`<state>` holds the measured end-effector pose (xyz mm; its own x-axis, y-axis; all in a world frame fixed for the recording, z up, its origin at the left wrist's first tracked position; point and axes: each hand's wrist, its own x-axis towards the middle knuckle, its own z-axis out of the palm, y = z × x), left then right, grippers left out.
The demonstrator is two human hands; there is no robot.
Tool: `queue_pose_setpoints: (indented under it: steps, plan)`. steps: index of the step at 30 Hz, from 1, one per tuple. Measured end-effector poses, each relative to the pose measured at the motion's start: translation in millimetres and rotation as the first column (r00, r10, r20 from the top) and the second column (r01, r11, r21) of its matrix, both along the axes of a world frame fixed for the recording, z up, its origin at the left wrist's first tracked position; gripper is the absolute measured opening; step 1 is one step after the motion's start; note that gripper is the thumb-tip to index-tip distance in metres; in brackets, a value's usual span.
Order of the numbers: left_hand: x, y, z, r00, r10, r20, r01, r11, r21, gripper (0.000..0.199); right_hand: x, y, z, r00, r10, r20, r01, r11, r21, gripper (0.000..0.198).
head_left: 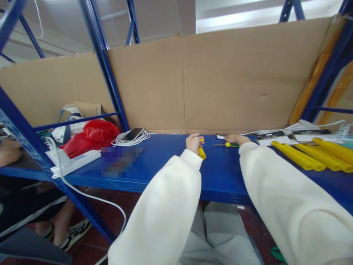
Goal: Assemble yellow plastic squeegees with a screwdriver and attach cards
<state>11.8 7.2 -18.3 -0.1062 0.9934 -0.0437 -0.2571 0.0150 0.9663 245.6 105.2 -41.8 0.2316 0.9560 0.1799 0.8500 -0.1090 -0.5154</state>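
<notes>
My left hand [193,142] is closed around a short yellow tube [202,154] just above the blue shelf top. The tube is tilted, and its lower end sticks out under my fingers. My right hand [237,139] lies low over the shelf, its fingertips closed at the end of a small black-and-white piece [220,136], too small to name. Right beside that hand, on its near side, a screwdriver [228,145] with a yellow-green handle rests on the shelf, its shaft pointing left.
Several long yellow tubes [317,156] lie at the right, before black-and-white packets [273,137]. To the left are a phone [133,134] on a coiled white cable [119,141], a white power strip [82,162] and a red bag [95,132]. Cardboard [234,81] walls the back. Another person's hand [9,151] shows far left.
</notes>
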Motion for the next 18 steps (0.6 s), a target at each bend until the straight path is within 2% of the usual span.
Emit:
queue_pose_setpoints:
  steps: [2,4,6,11,18]
  plan:
    - [-0.1,-0.2,0.6,1.000,0.004,-0.002,-0.004,1.000,0.001,0.040,-0.1,-6.4,3.6,0.983,-0.004,0.183,0.021,0.996,-0.088,0.021]
    - [-0.3,-0.5,1.1,1.000,0.010,-0.009,-0.011,1.000,-0.002,0.039,-0.6,-14.4,6.8,0.950,-0.031,0.310,0.058,0.995,-0.078,0.024]
    - [-0.4,-0.8,1.5,1.000,0.015,-0.017,-0.016,1.000,-0.004,0.038,-1.5,-22.3,8.7,0.931,-0.086,0.355,0.111,0.993,-0.049,0.027]
    - [-0.3,-0.8,1.9,1.000,0.007,-0.024,-0.007,1.000,-0.002,0.038,-2.3,-33.8,8.5,0.910,-0.256,0.326,0.294,0.953,-0.074,0.046]
    - [-1.9,0.8,3.0,0.999,-0.001,-0.032,0.001,1.000,0.004,0.036,4.8,-39.2,-0.1,0.934,-0.301,0.194,0.311,0.950,-0.021,0.040]
